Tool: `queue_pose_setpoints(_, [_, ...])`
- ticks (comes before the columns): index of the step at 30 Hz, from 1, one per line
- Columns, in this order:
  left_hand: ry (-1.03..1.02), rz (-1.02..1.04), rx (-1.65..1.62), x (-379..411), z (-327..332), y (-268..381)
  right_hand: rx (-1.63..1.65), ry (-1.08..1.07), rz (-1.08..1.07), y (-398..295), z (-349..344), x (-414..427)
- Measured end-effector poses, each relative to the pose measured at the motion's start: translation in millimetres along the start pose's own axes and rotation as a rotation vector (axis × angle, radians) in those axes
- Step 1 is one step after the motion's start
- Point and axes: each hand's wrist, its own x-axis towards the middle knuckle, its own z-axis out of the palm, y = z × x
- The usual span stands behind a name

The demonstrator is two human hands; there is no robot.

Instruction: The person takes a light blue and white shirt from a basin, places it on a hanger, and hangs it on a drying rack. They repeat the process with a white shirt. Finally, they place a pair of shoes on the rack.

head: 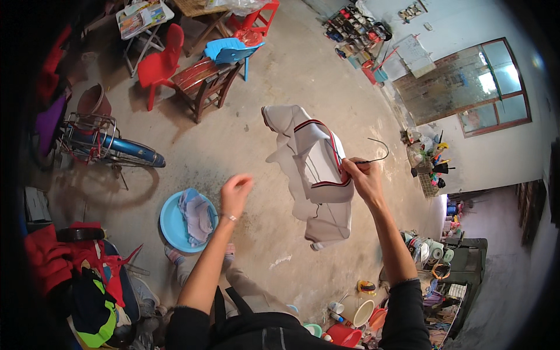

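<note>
My right hand (362, 178) grips a wire clothes hanger (379, 154) by its neck, together with the collar of a white shirt (328, 192). The hook sticks out to the right of the fingers. Dark and red stripes edge the collar, and the shirt hangs from the hanger over the floor. My left hand (236, 191) is raised to the left of the shirt, apart from it, slightly blurred, fingers curled; whether they are closed is unclear. Below and left of that hand, a light blue plastic basin (169, 224) on the floor holds folded bluish cloth (197, 216).
A bicycle (131, 148) stands at left, with red and blue plastic chairs (168, 54) beyond it. Piled clothes (100, 302) lie at lower left. Buckets (358, 310) stand at lower right, and a shoe rack (356, 28) is by the far wall.
</note>
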Motion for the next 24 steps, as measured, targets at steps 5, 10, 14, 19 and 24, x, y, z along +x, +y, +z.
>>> queue_pose_setpoints(5, [0.036,0.468,0.197,51,49,100,-0.011,-0.105,0.061,-8,20,-7])
queue_pose_setpoints(10, [-0.089,0.48,0.515,77,44,111,0.032,-0.166,0.111,-6,32,-12])
queue_pose_setpoints(14, [-0.151,0.404,0.472,68,29,131,0.043,-0.215,0.099,-15,45,-11])
queue_pose_setpoints(19, [-0.183,0.336,0.449,26,28,137,-0.013,-0.295,0.043,-14,78,3])
queue_pose_setpoints(24, [0.007,0.114,0.205,1,-23,74,0.032,-0.244,-0.134,-2,107,7])
